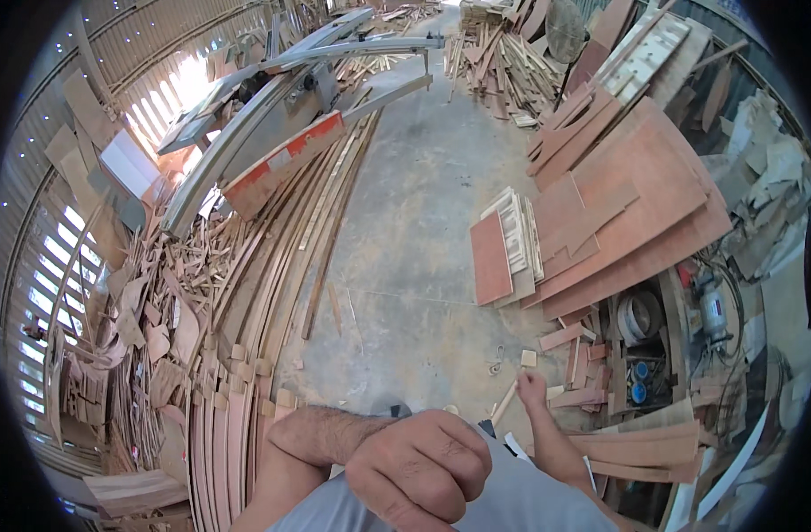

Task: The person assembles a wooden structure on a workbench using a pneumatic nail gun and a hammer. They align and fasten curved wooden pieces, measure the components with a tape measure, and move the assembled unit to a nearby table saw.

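Observation:
Close in front of my chest, my left hand (419, 468) is curled into a fist, knuckles up. Its palm side is hidden, so anything inside it cannot be seen. Lower right of it and farther from my body, my right hand (531, 387) is also closed. A small pale wood block (529, 358) shows just beyond the right fist, and a thin light wood stick (504, 405) lies at its left side. Whether that hand grips either one, I cannot tell. My grey clothing (334, 507) fills the space below.
Long wood strips (223, 452) run along the left beside heaped offcuts (161, 310). A saw machine (281, 160) with a red-and-white panel stands beyond them. At right lean large reddish boards (636, 195), above a wooden shelf unit (676, 328). Concrete floor (405, 213) stretches between.

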`<state>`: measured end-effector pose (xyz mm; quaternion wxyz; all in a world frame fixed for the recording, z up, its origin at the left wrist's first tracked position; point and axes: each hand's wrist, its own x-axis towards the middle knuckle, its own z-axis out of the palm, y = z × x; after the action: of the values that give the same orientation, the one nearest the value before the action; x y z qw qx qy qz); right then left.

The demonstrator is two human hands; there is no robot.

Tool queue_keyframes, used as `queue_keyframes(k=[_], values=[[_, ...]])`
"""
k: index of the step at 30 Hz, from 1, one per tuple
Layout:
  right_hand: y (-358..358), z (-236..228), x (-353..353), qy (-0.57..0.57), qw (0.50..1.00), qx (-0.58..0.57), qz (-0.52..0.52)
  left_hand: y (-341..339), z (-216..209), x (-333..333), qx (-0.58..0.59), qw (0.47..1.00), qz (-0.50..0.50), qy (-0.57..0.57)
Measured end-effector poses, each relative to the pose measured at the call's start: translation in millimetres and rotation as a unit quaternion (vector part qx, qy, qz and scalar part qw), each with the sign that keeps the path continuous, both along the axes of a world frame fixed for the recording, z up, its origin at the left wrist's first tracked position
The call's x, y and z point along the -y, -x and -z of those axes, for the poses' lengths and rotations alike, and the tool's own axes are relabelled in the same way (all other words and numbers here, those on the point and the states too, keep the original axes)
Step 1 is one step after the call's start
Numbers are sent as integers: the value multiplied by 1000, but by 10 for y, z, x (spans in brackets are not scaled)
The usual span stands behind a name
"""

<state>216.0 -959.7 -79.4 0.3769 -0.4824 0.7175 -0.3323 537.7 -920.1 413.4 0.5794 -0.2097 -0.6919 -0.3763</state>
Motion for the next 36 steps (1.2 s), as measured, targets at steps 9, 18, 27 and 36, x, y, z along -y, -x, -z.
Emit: queue_keyframes(k=[9, 18, 27, 36], values=[[-912, -313, 2890, 9, 996, 65, -55, -735, 349, 2618, 32, 997, -55, -36], [-385, 681, 1867, -361, 850, 196, 330, -1137, 73, 5445, -42, 957, -52, -281], [-1051, 636, 4979, -373, 851, 210, 305, -644, 598, 8482, 130, 945, 231, -191], [85, -826, 10372, 60, 983, 75, 156, 235, 157, 10846, -15, 986, 165, -7]])
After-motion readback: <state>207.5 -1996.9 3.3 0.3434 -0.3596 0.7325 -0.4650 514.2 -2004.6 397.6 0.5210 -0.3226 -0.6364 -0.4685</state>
